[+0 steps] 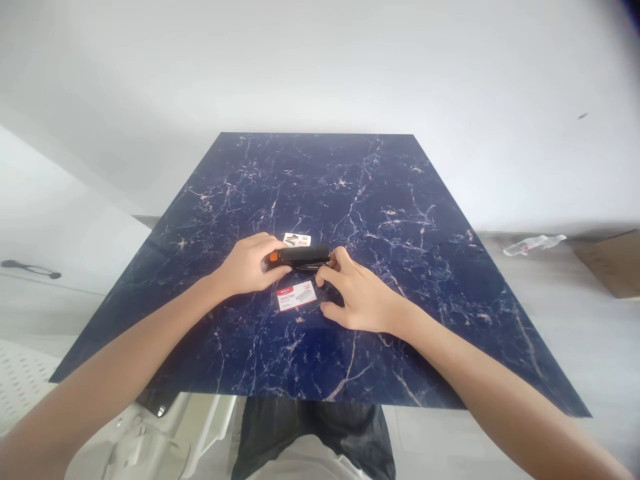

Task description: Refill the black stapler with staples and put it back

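A black stapler [307,256] with an orange part at its left end lies sideways above the middle of the table. My left hand [250,265] grips that left end, thumb in front and fingers behind. At the stapler's right end, my right hand [367,293] has its fingers bent and apart, with the thumb away from them; the fingertips are at or touching the end. In front of the stapler lies a small red-and-white staple box [297,296]. Another small white printed packet [297,240] lies just behind, partly hidden by the stapler.
The dark blue marbled table [320,180] stands near a white wall [320,67]. On the floor at right are a clear plastic item [533,245] and a cardboard box [613,263]. White furniture with a dark handle [31,269] stands at left.
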{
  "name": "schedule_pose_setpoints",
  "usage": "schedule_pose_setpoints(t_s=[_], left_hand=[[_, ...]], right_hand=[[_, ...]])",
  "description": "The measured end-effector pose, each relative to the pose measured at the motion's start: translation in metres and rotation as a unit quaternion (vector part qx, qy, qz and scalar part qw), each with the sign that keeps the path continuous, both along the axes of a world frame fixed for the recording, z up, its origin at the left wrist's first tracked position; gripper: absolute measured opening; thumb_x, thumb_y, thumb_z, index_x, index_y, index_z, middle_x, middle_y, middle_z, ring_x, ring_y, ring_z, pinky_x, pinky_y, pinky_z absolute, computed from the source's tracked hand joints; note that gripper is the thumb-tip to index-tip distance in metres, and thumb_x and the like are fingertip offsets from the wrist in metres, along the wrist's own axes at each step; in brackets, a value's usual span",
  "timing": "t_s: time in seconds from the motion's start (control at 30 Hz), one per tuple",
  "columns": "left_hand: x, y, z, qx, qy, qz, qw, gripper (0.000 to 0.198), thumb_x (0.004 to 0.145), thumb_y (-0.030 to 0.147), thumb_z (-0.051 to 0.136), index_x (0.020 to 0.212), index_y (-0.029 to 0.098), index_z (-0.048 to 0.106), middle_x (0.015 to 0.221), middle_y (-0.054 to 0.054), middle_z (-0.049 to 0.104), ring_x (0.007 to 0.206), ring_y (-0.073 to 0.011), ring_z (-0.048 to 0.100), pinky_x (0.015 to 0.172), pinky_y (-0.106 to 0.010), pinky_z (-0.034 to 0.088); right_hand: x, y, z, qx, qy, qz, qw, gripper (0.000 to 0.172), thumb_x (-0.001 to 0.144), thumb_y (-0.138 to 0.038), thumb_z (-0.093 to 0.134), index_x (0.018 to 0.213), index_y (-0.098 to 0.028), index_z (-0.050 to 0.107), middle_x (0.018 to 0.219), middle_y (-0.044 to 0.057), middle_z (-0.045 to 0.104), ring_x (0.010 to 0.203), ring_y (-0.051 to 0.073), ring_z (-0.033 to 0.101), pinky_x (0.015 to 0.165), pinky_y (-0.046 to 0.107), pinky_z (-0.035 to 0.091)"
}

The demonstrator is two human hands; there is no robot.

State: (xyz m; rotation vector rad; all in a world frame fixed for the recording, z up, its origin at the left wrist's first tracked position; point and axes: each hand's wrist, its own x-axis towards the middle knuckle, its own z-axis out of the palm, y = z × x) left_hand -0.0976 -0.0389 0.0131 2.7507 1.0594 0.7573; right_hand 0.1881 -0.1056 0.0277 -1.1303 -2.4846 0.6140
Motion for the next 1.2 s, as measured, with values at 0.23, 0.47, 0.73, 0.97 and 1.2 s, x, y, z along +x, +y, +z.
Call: schedule_pose_setpoints(t_s=[0.23,0.47,0.73,0.97,1.2], left_hand=[[0.005,-0.002,0.002,0.012,0.006,0.002,1.0,0.031,0.089,0.038,0.073,0.115,0.02,0.069,0.097,-0.007,0.075,0.087,-0.0237,0.072,0.079,-0.037,0.058],[0.004,-0.002,0.001,-0.001,0.009,0.025,1.0,0.037,0.088,0.039,0.074,0.119,0.022,0.066,0.106,-0.008,0.077,0.093,-0.027,0.075,0.082,-0.039,0.059],[0.031,-0.02,0.003,-0.04,-0.025,0.1,0.994,0.056,0.089,0.04,0.078,0.139,0.023,0.059,0.115,-0.007,0.079,0.094,-0.0258,0.078,0.084,-0.037,0.062],[0.021,-0.026,0.013,-0.276,-0.106,-0.064,0.953,0.066,0.091,0.036,0.073,0.151,0.024,0.049,0.125,-0.01,0.076,0.089,-0.0221,0.081,0.08,-0.032,0.066],[0.016,-0.029,0.023,-0.278,0.029,-0.147,0.949,0.035,0.08,0.036,0.084,0.109,0.023,0.069,0.123,-0.007,0.069,0.097,-0.0219,0.074,0.085,-0.034,0.062]], right_hand=[[0.003,0.006,-0.005,-0.005,0.012,0.025,1.0,0.031,0.084,-0.028,0.068,0.113,-0.021,0.061,0.113,0.008,0.042,0.082,0.02,0.052,0.077,0.038,0.05],[0.002,0.007,-0.006,0.003,0.008,0.033,0.999,0.033,0.084,-0.032,0.07,0.114,-0.02,0.062,0.112,0.008,0.042,0.084,0.021,0.054,0.078,0.039,0.05],[-0.01,0.017,-0.023,0.021,0.148,-0.122,0.981,0.018,0.087,-0.012,0.055,0.103,-0.022,0.055,0.121,0.009,0.059,0.087,0.019,0.064,0.085,0.036,0.053],[-0.006,0.018,-0.023,-0.031,0.214,-0.162,0.963,0.014,0.094,-0.022,0.056,0.107,-0.023,0.052,0.103,0.006,0.07,0.078,0.02,0.069,0.076,0.037,0.054],[-0.005,0.014,-0.023,-0.047,0.229,-0.116,0.965,0.047,0.091,-0.038,0.072,0.13,-0.024,0.049,0.115,0.009,0.07,0.09,0.024,0.07,0.08,0.041,0.059]])
